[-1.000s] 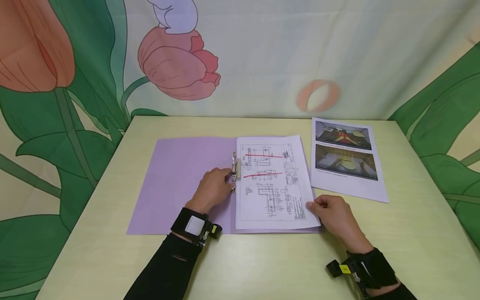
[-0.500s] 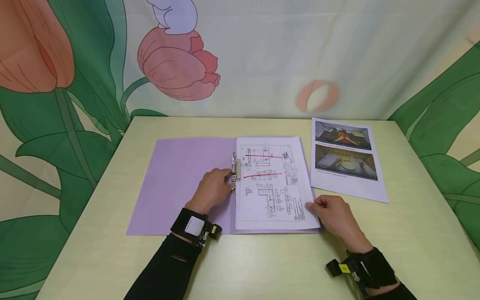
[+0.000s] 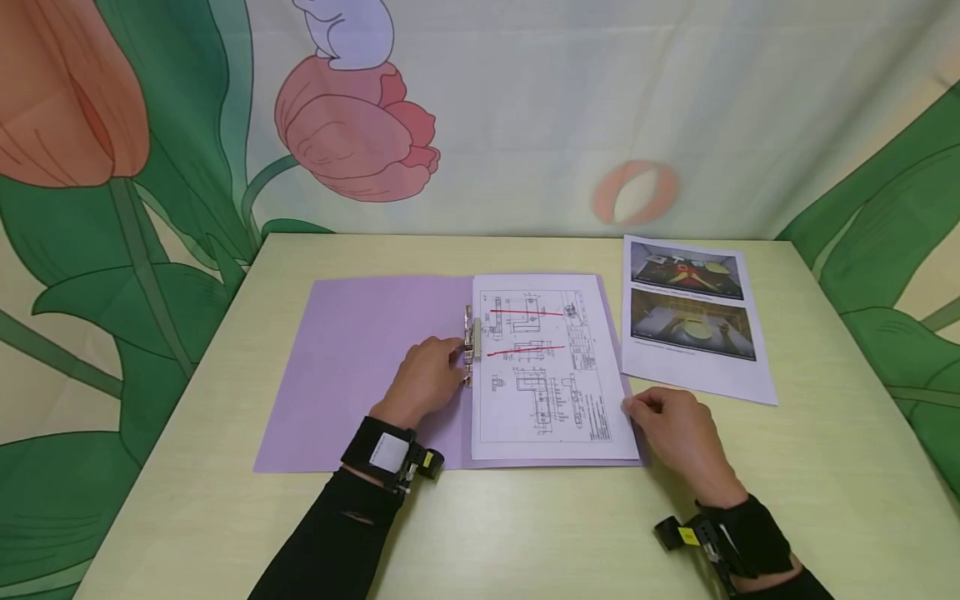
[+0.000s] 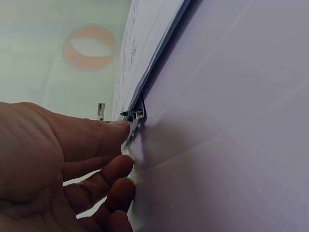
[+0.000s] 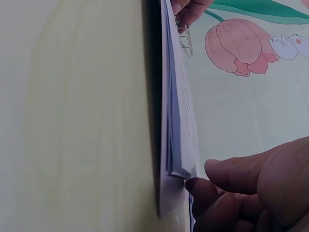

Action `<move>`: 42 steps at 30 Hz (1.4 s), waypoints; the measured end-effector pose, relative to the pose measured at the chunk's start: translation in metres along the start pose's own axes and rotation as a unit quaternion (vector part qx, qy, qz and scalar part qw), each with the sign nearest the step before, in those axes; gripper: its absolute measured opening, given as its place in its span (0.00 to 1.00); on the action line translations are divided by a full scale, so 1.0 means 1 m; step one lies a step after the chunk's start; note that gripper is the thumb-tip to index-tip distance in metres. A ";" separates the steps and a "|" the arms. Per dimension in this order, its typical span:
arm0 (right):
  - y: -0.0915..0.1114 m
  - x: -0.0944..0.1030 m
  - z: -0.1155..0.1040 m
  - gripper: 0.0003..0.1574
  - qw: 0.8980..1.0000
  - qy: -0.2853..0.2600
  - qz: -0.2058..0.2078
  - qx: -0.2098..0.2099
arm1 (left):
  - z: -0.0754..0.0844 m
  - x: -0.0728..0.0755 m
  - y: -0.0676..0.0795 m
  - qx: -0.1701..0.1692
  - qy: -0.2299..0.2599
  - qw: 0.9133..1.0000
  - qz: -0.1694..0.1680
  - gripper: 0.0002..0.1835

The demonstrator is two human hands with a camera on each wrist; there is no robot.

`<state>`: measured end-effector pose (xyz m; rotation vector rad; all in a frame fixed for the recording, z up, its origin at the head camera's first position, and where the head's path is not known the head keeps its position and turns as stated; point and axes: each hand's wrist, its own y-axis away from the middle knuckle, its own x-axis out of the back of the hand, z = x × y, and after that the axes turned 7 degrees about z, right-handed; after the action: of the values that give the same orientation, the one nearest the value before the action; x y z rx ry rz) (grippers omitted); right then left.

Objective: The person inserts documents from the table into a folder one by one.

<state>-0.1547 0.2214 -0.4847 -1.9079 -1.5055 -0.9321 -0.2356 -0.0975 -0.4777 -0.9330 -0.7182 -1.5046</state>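
head view: left hand [image 3: 422, 377] is holding the metal clip [image 3: 477, 339], right hand [image 3: 678, 429] is bordering the drawings [image 3: 551, 392]

the lilac folder [image 3: 367, 358] is lying spread at the middle of the table [image 3: 540, 533], its right cover carrying the drawings and its spine carrying the clip. the left hand is coming in from eight o'clock of the clip, the thumb pressing on the metal and the forefinger mostly hiding behind it in the left wrist view. the right hand is sitting at four o'clock of the drawings, fingers loosely curling and thumb standing apart from the sheets; whether the forefinger is touching the corner, i cannot tell.

along six and three o'clock, the folder's edge is showing as a thin rim past the paper. a page with two photos [image 3: 697, 321] is lying toward two o'clock, its lower left corner crowding the folder's edge. roomier table surface is stretching from the folder toward six and nine o'clock, while only a narrow strip is separating it from the far edge at twelve. beyond that edge, a flowered curtain [image 3: 525, 108] is hanging.
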 end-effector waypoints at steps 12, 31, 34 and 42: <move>-0.005 0.015 0.002 0.14 0.998 0.009 0.053 0.040 | 0.001 0.001 -0.001 -0.001 -0.006 1.000 -0.003 0.23; -0.062 0.069 0.061 0.43 0.982 0.174 0.063 -0.040 | 0.002 0.000 -0.001 -0.002 -0.005 1.000 0.000 0.22; -0.066 0.071 0.070 0.57 0.979 0.190 0.045 -0.059 | 0.002 0.000 -0.001 -0.004 -0.006 1.000 0.000 0.22; -0.073 0.085 0.081 0.80 0.974 0.201 -0.005 -0.106 | 0.001 -0.001 -0.002 0.000 -0.007 1.000 -0.005 0.23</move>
<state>-0.1985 0.3523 -0.4689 -1.7142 -1.2146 -1.4335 -0.2377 -0.0958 -0.4774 -0.9421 -0.7345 -1.5076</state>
